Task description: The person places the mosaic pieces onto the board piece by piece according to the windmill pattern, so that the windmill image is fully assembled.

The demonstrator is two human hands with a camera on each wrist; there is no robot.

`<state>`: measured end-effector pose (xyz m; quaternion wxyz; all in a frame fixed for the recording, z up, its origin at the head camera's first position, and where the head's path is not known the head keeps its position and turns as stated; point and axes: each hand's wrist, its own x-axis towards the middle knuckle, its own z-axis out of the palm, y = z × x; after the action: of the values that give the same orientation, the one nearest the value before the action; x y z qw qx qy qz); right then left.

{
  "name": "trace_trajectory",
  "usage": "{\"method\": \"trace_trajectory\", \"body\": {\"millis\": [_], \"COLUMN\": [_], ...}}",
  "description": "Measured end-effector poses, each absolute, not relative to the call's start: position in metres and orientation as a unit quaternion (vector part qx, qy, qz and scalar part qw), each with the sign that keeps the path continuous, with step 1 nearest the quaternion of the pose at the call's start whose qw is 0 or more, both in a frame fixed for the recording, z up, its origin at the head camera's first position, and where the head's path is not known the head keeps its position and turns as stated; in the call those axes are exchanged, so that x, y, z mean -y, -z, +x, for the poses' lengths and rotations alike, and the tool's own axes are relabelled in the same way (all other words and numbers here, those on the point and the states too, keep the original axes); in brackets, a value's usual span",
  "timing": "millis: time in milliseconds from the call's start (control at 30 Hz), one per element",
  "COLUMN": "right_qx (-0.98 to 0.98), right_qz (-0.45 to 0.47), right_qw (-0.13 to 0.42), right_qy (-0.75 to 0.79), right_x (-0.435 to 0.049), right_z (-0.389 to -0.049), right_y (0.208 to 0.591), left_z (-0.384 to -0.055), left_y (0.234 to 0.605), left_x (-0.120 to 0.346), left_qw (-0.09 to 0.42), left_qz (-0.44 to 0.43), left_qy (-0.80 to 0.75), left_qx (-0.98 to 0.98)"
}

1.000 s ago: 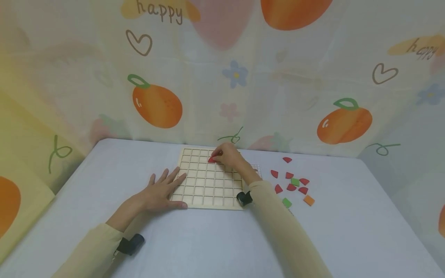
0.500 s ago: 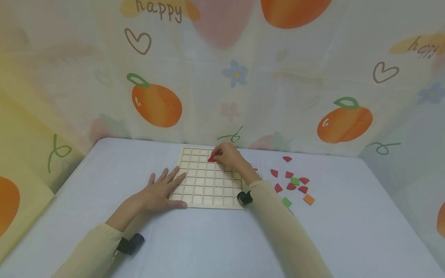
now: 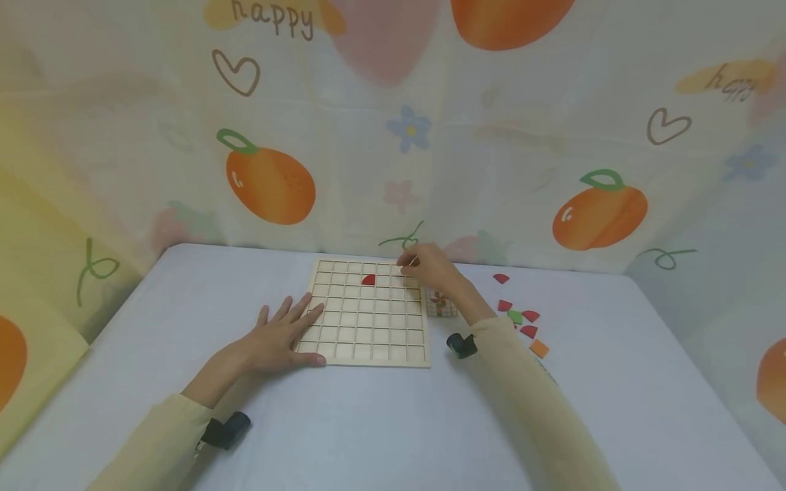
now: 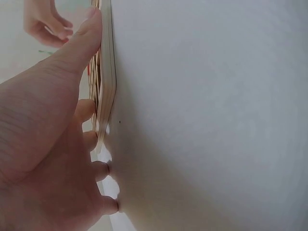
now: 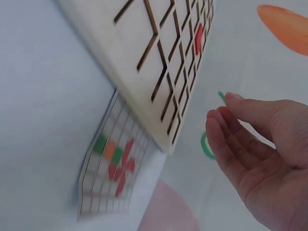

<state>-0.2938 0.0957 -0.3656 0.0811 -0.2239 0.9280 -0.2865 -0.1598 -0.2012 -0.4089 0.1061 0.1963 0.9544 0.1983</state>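
Observation:
A pale wooden grid board point(image 3: 353, 335) lies on the white table. One red quarter-circle tile point(image 3: 369, 279) sits in a cell of its second row from the far edge. My left hand point(image 3: 275, 344) rests with spread fingers at the board's left edge, its thumb on the near-left corner. My right hand point(image 3: 432, 267) hovers over the board's far right corner, fingers loosely bent with nothing between them, as the right wrist view confirms. Below that hand, right of the board, is a printed pattern card point(image 5: 113, 163) showing a grid with red, green and orange shapes.
Loose tiles lie to the right: several red ones point(image 3: 501, 278), a green square point(image 3: 514, 317) and an orange square point(image 3: 539, 348). My right sleeve point(image 3: 522, 389) covers part of that area. A fruit-printed cloth point(image 3: 368, 136) hangs behind the table.
My right hand has let go of the red tile and moved right, leaving the tile on the board. The pattern card shows more. My left hand stays in place.

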Motion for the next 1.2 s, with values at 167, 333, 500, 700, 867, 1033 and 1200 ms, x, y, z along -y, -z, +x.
{"method": "trace_trajectory", "body": {"millis": [167, 333, 500, 700, 867, 1033, 1200], "right_qx": [-0.938, -0.944, -0.942, -0.941, -0.948, -0.953, -0.958], "right_qz": [-0.210, -0.199, -0.204, -0.192, -0.174, -0.164, -0.130], "right_qw": [0.070, 0.065, 0.054, 0.061, 0.076, 0.091, 0.122], "right_qy": [0.267, 0.255, 0.261, 0.273, 0.256, 0.239, 0.225], "right_x": [-0.116, -0.133, -0.151, -0.175, -0.190, -0.205, -0.215], "right_z": [-0.292, -0.289, -0.284, -0.281, -0.277, -0.272, -0.267], "right_y": [0.363, 0.363, 0.363, 0.366, 0.368, 0.370, 0.371], "left_z": [-0.160, -0.160, -0.159, -0.158, -0.158, -0.158, -0.159], "left_y": [0.411, 0.411, 0.410, 0.407, 0.407, 0.409, 0.412], "left_x": [0.201, 0.201, 0.201, 0.200, 0.201, 0.201, 0.202], "left_qw": [0.103, 0.101, 0.103, 0.103, 0.102, 0.097, 0.099], "left_qz": [0.197, 0.196, 0.194, 0.195, 0.197, 0.199, 0.197], "left_qy": [-0.197, -0.198, -0.203, -0.208, -0.210, -0.209, -0.211], "left_qx": [-0.955, -0.955, -0.954, -0.953, -0.952, -0.952, -0.952]}}
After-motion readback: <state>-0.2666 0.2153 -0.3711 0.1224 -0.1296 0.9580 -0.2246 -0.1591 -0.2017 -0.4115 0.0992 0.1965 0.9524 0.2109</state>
